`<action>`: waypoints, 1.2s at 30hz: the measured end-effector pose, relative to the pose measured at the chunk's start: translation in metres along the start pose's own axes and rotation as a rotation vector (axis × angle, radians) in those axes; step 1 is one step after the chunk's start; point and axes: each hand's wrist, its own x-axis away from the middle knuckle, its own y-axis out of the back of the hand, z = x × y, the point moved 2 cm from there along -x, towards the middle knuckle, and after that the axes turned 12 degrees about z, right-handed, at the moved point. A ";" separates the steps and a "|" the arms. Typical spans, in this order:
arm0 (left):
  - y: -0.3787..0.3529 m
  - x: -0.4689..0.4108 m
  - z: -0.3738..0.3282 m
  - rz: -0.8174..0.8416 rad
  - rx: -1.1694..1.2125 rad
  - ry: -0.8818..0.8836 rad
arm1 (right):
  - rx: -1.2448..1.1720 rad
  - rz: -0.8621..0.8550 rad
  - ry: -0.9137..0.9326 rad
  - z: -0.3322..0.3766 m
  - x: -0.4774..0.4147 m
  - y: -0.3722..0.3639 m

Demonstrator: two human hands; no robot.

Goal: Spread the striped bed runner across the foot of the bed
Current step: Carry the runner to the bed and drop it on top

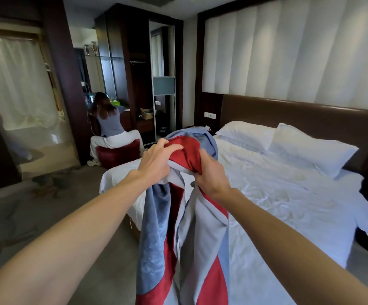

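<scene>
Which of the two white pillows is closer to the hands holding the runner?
The pillow on the picture's left, just beyond the raised bed runner; the other pillow lies farther right along the headboard.

Hotel-style bedroom. Wide bed (288,205) in white linen, two white pillows (246,134) against a dark padded headboard (299,115), tall upholstered wall panels (288,51) above, switch plate (210,115) alongside. Dark built-in wardrobe (134,73) with mirrored sliding door. Patterned carpet (46,216). Sheer curtain (13,84) at left; far corner, person (109,122) seated on red pouffe (117,154).
</scene>
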 end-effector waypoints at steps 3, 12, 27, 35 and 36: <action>-0.015 -0.049 0.039 0.018 -0.017 -0.018 | -0.005 -0.002 0.005 -0.021 -0.052 -0.024; -0.028 -0.204 0.147 0.005 -0.037 -0.045 | -0.045 -0.031 -0.004 -0.072 -0.224 -0.074; -0.103 -0.444 0.264 0.085 0.045 -0.266 | 0.099 -0.101 -0.237 -0.177 -0.421 -0.134; -0.181 -0.522 0.261 0.185 0.118 -0.412 | 0.183 -0.084 -0.469 -0.248 -0.440 -0.156; -0.192 -0.530 0.259 0.203 0.125 -0.418 | 0.191 -0.075 -0.500 -0.257 -0.440 -0.158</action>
